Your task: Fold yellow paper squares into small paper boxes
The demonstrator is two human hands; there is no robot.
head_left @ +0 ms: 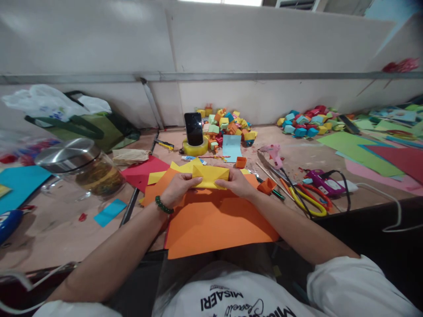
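A small piece of yellow paper [211,175], with fold lines across it, is held up between both hands over the orange sheets. My left hand [180,187] pinches its left end, thumb on top; a dark green bead bracelet circles that wrist. At its right end my right hand [239,182] grips the paper the same way. Beneath lie large orange sheets [221,224], reaching over the table's front edge. More yellow paper [187,166] lies just behind my left hand. Close to my right hand stand small folded orange paper boxes [266,186].
A phone [194,128] leans on a tape roll [194,146], beside a pile of folded paper pieces [228,125]. Scissors [309,198], a pink glue gun [273,155] and a purple device [325,182] lie right. A glass teapot [99,176] stands left.
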